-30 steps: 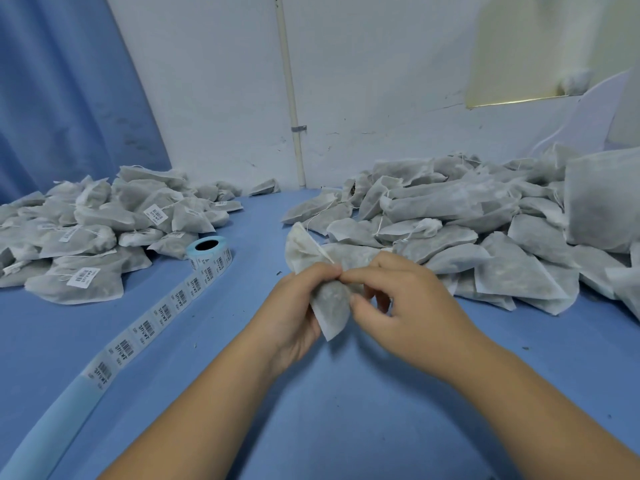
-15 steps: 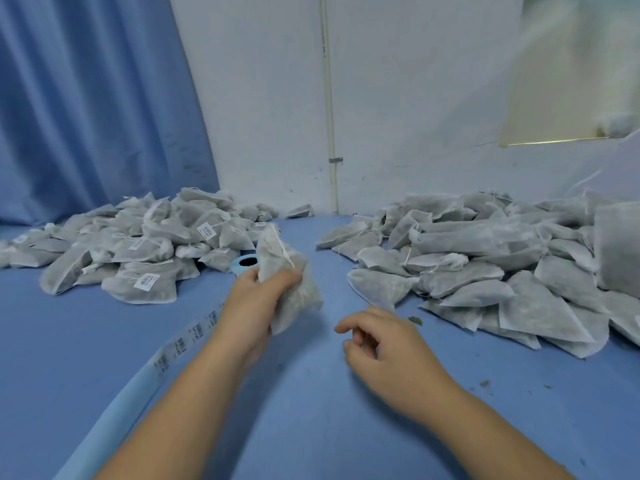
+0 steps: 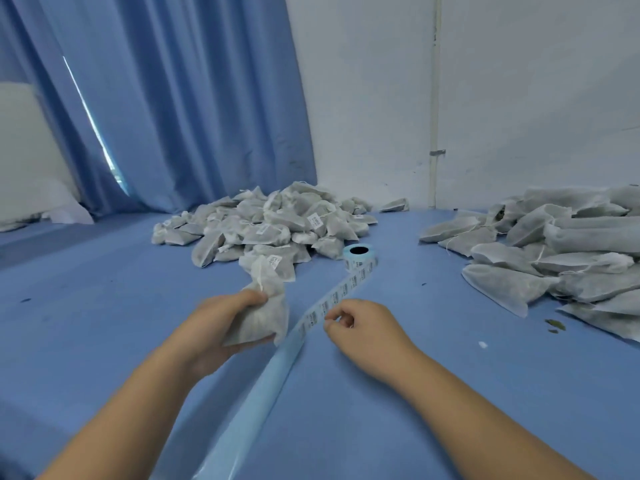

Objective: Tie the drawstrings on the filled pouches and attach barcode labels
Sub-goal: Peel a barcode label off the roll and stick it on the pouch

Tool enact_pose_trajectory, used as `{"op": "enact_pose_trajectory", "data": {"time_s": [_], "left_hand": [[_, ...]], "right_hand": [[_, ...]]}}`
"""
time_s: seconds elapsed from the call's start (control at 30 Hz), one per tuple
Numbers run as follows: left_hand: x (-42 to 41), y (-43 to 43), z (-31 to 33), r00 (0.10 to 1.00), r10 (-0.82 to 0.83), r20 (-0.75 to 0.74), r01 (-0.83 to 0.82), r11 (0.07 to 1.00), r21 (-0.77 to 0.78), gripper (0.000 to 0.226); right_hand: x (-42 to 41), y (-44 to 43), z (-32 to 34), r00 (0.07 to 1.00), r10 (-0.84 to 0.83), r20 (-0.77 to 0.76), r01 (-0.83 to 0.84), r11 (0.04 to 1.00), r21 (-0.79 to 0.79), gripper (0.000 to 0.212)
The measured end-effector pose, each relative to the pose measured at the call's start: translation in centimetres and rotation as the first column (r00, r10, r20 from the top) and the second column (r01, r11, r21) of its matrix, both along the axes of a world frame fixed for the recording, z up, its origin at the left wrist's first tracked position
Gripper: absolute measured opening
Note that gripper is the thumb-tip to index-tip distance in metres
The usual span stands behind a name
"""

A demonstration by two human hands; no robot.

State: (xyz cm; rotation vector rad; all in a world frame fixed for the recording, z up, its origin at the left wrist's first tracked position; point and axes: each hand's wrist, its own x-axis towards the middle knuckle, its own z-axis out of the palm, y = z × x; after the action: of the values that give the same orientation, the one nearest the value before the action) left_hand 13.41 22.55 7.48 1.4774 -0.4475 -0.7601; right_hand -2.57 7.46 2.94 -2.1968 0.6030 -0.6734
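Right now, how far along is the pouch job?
Done: some pouches in the left pile carry barcode labels. In hand: the left hand grips a cinched pouch; the right hand pinches at the label strip. Left: the right pile, no labels visible there.

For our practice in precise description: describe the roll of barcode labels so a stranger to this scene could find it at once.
Start at the blue table with its two heaps of grey pouches. In the gap between them, beside the left heap, sits the roll of barcode labels. It alone is a pale blue ring with a dark hole, trailing a strip toward the person.
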Motion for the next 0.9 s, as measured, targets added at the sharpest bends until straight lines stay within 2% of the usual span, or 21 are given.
{"op": "enact_pose_trajectory", "data": {"time_s": [0.1,0.2,0.37,0.53,0.7,0.83,0.9], "left_hand": [[0.5,1.1,-0.9,0.989,-0.087,-0.123,0.089,0.996,0.012,0.026],[0.5,1.2,-1.8,0.96,-0.153,-0.236,0.155,0.988,-0.01,0.037],[0.5,0.1,-2.9,0.926,-0.215,-0.311,0.22,0.975,-0.021,0.04],[0.8,-0.8,-3.9,0.866,-0.256,-0.43,0.234,0.967,-0.105,0.052],[0.9,-0.8,-4.7,0.836,-0.317,-0.447,0.268,0.948,-0.171,0.05],[0.7,-0.7,-4.9,0.84,-0.362,-0.404,0.32,0.932,-0.169,0.045],[0.6,-0.7,-4.9,0.845,-0.375,-0.381,0.341,0.927,-0.156,0.035]], "right_hand": [[2.9,0.7,-0.5,0.998,-0.061,-0.029,0.061,0.998,0.014,0.006],[4.3,1.2,-1.8,0.993,-0.117,-0.024,0.118,0.993,0.027,0.013],[4.2,1.4,-3.0,0.994,-0.103,0.023,0.103,0.995,0.013,0.024],[4.0,1.2,-2.9,0.995,-0.083,0.046,0.085,0.996,-0.022,0.02],[4.0,1.1,-2.9,0.995,-0.098,0.027,0.099,0.994,-0.034,0.008],[3.8,1.2,-2.9,0.994,-0.109,0.026,0.108,0.993,0.054,0.012],[3.8,1.2,-2.8,0.992,-0.123,0.03,0.119,0.987,0.105,0.011]]}}
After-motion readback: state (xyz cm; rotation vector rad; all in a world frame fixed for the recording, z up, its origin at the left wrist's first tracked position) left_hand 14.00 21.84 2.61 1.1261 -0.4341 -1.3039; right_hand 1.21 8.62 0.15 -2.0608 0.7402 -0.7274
